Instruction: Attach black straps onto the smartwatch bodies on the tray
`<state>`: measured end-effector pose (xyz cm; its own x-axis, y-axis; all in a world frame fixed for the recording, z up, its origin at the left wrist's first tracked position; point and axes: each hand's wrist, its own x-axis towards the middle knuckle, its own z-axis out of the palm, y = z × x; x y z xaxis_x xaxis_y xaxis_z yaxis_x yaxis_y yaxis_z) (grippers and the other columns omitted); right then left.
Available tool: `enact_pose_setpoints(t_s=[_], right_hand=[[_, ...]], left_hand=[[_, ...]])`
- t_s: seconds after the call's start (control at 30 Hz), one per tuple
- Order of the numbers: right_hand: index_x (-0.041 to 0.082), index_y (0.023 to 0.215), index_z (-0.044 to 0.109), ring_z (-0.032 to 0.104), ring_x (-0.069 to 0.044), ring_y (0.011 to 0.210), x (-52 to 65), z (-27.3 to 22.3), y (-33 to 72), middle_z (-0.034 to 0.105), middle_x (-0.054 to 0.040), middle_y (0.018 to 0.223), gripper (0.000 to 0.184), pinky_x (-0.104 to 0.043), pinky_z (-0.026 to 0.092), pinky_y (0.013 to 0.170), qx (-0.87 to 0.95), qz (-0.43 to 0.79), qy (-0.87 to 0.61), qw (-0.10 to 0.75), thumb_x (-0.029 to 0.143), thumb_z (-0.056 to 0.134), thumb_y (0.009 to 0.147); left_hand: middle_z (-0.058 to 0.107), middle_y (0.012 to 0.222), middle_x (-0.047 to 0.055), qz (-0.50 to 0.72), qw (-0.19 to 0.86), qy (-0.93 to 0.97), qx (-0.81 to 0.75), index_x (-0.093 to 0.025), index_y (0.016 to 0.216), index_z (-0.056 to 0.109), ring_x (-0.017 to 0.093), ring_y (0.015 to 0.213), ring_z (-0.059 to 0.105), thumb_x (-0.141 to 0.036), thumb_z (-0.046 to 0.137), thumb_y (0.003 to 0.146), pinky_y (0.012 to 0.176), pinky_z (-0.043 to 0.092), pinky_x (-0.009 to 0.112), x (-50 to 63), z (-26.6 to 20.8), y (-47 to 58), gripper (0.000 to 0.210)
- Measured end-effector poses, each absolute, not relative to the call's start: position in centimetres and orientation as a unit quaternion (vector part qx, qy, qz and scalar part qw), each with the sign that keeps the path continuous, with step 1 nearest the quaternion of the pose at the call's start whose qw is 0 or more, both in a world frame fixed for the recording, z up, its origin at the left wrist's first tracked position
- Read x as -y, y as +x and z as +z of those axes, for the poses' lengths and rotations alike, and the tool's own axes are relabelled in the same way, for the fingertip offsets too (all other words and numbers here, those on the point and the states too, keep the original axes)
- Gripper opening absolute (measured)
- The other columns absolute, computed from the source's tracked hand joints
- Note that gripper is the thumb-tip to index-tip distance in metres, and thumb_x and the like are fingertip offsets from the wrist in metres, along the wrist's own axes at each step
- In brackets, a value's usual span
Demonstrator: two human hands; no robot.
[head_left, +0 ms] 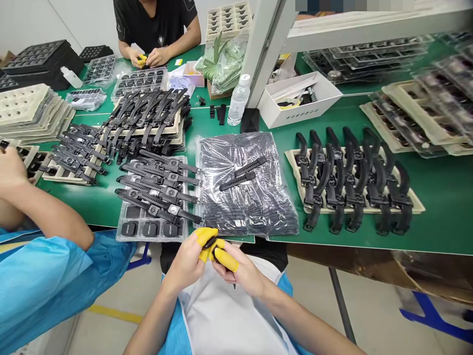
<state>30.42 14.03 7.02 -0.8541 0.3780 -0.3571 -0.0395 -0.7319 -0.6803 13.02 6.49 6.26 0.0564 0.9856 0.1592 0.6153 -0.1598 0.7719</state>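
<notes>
Low in front of my lap, my left hand point(190, 259) pinches a small black smartwatch body point(210, 242) between fingers in yellow finger cots. Close against it, my right hand point(236, 264) is closed on a black watch strap, mostly hidden by the fingers; a dark tip pokes out below. Just beyond my hands, two loose straps point(244, 173) lie on a plastic-wrapped stack of black straps point(254, 207). To its left, a clear tray point(123, 231) carries several strapped watches point(162, 190) and, in its near row, bare watch bodies point(150, 229).
A beige tray of strapped watches point(354, 177) stands on the green table point(443, 212) at right. Behind are a water bottle point(239, 101), a white box point(299, 101) and a metal post point(264, 49). Co-workers' arms point(48, 207) show at left and a person point(157, 29) sits opposite.
</notes>
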Motion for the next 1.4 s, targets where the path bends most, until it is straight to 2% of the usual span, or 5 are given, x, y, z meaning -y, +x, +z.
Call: enact_pose_setpoints(t_s=[0.6, 0.93, 1.1, 1.23, 1.4], right_hand=[[0.022, 0.084, 0.049, 0.011, -0.003, 0.041, -14.8, 6.7, 30.1, 0.037, 0.0130, 0.048, 0.041, -0.020, 0.007, 0.040, 0.252, 0.904, -0.332, 0.091, 0.054, 0.075, 0.078], [0.024, 0.082, 0.045, 0.010, -0.004, 0.042, -14.5, 5.7, 30.4, 0.033, 0.0140, 0.048, 0.031, -0.020, 0.007, 0.040, 0.286, 0.894, -0.344, 0.039, 0.044, 0.069, 0.080], [0.022, 0.087, 0.051, 0.022, -0.005, 0.040, -14.4, 5.0, 31.1, 0.043, 0.0105, 0.050, 0.038, -0.020, 0.018, 0.039, 0.318, 0.890, -0.316, 0.084, 0.055, 0.068, 0.086], [0.021, 0.087, 0.051, 0.046, -0.010, 0.049, -14.4, 4.9, 31.1, 0.054, 0.0048, 0.061, 0.055, -0.024, 0.037, 0.047, 0.391, 0.866, -0.282, 0.134, 0.075, 0.063, 0.088], [0.022, 0.084, 0.049, 0.018, -0.005, 0.043, -14.6, 5.1, 31.6, 0.031, 0.0128, 0.056, 0.056, -0.022, 0.018, 0.041, 0.363, 0.897, -0.249, 0.052, 0.077, 0.063, 0.088]], left_hand=[[0.059, 0.130, 0.016, 0.313, 0.263, 0.722, -0.558, -0.019, 0.155, 0.040, 0.027, 0.122, 0.059, -0.016, 0.042, 0.102, 0.101, 0.058, 0.046, -7.0, 6.5, 12.7, 0.053], [0.065, 0.119, 0.017, 0.181, 0.220, 0.783, -0.553, -0.013, 0.137, 0.056, 0.029, 0.109, 0.060, -0.018, 0.046, 0.100, 0.094, 0.059, 0.049, -7.4, 7.9, 12.7, 0.038], [0.067, 0.126, 0.013, 0.288, 0.295, 0.716, -0.563, -0.020, 0.147, 0.048, 0.025, 0.115, 0.064, -0.024, 0.053, 0.103, 0.096, 0.059, 0.042, -6.9, 6.6, 12.1, 0.044], [0.071, 0.106, 0.007, 0.465, 0.289, 0.606, -0.577, -0.022, 0.117, 0.067, 0.019, 0.098, 0.068, -0.023, 0.068, 0.098, 0.086, 0.059, 0.033, -6.7, 5.3, 13.5, 0.019], [0.077, 0.104, 0.009, 0.647, 0.407, 0.334, -0.551, -0.019, 0.107, 0.066, 0.020, 0.088, 0.077, -0.042, 0.071, 0.097, 0.076, 0.064, 0.032, -7.2, 5.6, 15.2, 0.025]])
